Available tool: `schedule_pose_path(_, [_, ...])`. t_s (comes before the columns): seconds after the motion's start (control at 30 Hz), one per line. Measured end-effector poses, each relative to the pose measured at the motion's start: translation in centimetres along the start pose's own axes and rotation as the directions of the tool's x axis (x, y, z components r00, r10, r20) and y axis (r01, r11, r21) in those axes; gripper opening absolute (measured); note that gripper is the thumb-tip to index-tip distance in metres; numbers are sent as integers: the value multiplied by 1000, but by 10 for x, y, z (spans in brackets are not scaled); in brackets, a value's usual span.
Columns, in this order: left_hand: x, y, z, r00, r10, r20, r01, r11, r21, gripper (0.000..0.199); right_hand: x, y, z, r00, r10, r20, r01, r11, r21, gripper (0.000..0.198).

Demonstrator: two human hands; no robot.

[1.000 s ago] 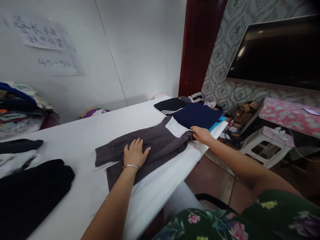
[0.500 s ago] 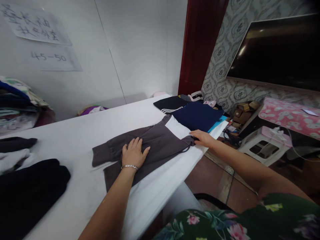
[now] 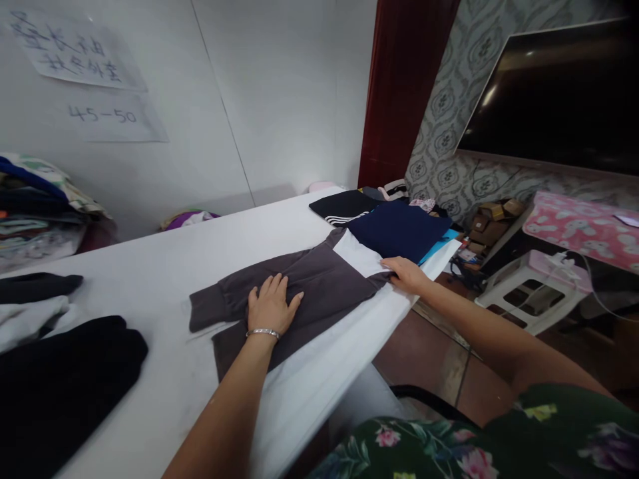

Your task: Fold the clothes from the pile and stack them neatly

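Observation:
A dark grey sweatshirt with a white panel at its far end lies folded flat on the white table. My left hand, a bracelet at its wrist, rests palm down on the middle of the cloth with fingers spread. At the far right corner of the garment, my right hand pinches the edge between thumb and fingers. Part of the gripped cloth is hidden behind those fingers. Just beyond the white panel lies a folded navy garment, beside a black one with white stripes.
Black clothing and a light grey piece lie at the table's left. Stacked clothes stand past the far left edge. A white and pink stool stands right of the table, with cardboard boxes behind.
At the right corner, the bunched cloth and dark loop by my right hand have been drawn straighter. My left hand stays flat on the sweatshirt. The whole view has shifted slightly.

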State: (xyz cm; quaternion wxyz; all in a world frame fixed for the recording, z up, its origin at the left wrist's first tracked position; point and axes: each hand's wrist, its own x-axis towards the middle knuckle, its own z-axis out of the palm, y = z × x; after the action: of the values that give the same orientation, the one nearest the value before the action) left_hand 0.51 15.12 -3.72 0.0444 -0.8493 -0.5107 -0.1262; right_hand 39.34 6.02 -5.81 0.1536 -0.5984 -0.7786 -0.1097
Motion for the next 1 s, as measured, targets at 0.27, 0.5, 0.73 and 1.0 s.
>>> schedule_pose_path(0.27, [-1, 1, -3, 1000, -7, 11, 7, 1000, -18, 57, -11, -1, 4, 992, 86, -88, -86, 996, 0, 41])
schedule_pose_path(0.5, [-2, 0, -2, 1000, -2, 1, 2, 999, -48, 56, -22, 1, 9, 969, 181, -165, -163, 980, 115, 42])
schedule_pose_path(0.73, [-3, -1, 1, 1000, -9, -5, 8, 997, -81, 56, -8, -18, -13, 974, 203, -98, -193, 975, 110, 43])
schedule_pose_path(1.0, [-4, -1, 2, 1000, -15, -8, 14, 997, -70, 56, 65, -109, -49, 955, -82, -285, 150, 962, 227, 40])
